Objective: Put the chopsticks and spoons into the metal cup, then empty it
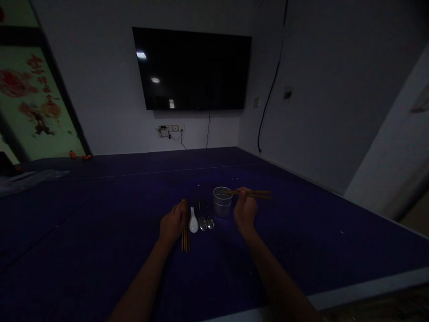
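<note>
My right hand [245,210] is closed round a pair of wooden chopsticks [258,193], held level, their tips over the rim of a small metal cup [222,202] standing on the dark blue surface [100,223]. My left hand [172,225] rests on the surface against a bundle of wooden chopsticks [185,237], fingers curled beside them. Between the hands lie a white ceramic spoon [193,222] and two metal spoons [205,221], side by side.
A black television [192,69] hangs on the white wall ahead, with wall sockets [170,129] and a cable below it. A floral panel [30,98] stands at the far left. The surface's pale front edge [368,288] runs at the lower right.
</note>
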Motion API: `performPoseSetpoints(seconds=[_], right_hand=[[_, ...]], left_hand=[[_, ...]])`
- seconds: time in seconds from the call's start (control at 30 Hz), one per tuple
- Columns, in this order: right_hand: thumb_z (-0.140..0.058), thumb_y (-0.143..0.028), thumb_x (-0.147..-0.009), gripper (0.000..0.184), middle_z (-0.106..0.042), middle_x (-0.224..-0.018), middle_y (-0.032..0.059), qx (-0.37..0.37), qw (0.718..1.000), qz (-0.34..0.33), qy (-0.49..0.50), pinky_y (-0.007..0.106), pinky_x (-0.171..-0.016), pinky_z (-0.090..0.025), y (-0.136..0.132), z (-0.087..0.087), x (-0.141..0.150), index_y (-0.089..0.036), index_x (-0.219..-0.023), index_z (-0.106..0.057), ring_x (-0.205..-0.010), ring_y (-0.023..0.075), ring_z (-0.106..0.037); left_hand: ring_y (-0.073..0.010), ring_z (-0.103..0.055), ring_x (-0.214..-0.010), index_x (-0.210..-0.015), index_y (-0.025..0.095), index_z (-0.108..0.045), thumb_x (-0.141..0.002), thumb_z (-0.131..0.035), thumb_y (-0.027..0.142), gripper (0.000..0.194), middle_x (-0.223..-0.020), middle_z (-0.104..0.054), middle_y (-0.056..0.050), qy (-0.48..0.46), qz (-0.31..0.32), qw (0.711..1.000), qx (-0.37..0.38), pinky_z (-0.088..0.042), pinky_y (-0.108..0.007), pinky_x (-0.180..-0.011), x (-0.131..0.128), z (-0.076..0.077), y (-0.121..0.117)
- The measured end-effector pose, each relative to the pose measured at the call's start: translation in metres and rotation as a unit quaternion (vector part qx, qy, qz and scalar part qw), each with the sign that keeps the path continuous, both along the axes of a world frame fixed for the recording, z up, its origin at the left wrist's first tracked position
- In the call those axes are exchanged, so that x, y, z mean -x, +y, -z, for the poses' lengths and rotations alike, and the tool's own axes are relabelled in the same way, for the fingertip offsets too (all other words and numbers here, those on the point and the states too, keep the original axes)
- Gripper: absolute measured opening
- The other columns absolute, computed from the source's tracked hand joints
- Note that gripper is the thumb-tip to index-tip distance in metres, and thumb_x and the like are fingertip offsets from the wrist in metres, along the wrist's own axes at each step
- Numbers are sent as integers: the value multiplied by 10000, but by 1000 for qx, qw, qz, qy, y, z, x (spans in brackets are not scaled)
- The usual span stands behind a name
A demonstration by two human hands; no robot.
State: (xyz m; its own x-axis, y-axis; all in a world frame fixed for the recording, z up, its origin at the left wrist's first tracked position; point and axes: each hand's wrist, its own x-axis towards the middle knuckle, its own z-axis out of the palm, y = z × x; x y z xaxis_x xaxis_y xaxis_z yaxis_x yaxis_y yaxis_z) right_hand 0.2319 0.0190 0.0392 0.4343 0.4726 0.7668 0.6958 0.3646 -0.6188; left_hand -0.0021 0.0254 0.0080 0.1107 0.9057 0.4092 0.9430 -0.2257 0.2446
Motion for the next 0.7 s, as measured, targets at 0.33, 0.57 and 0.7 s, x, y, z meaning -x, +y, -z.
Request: performPoseSetpoints(seconds=[0.33,0.57,0.7], right_hand=[[-180,-544,-903,600,-641,-869,116,98,994,-52,8,343,-760,-398,30,22,-12,-157,-906,-638,-861,237,-568],[-231,-555,-889,579,-580,-1101,129,71,994,-86,16,395,-929,-348,47,33,-15,-170,-1042,-635,-1067,237,-489],[-281,-580,-866,610,-564,-1151,162,72,992,-95,36,398,-945,-344,54,44,-12,-125,-1133,-589,-1111,249,-476]], left_hand=[[-179,-607,-942,-1246,241,-400,-911,-341,344,355,-1160,-592,-59,17,-7,999,40,-439,-256,-737,2,4,7],[-190,-608,-926,-1187,229,-434,-906,-328,361,328,-1099,-617,-60,23,-9,998,56,-421,-262,-715,6,7,12],[-181,-602,-936,-1201,228,-426,-907,-319,360,339,-1104,-612,-65,21,3,998,58,-411,-248,-716,7,7,13]])
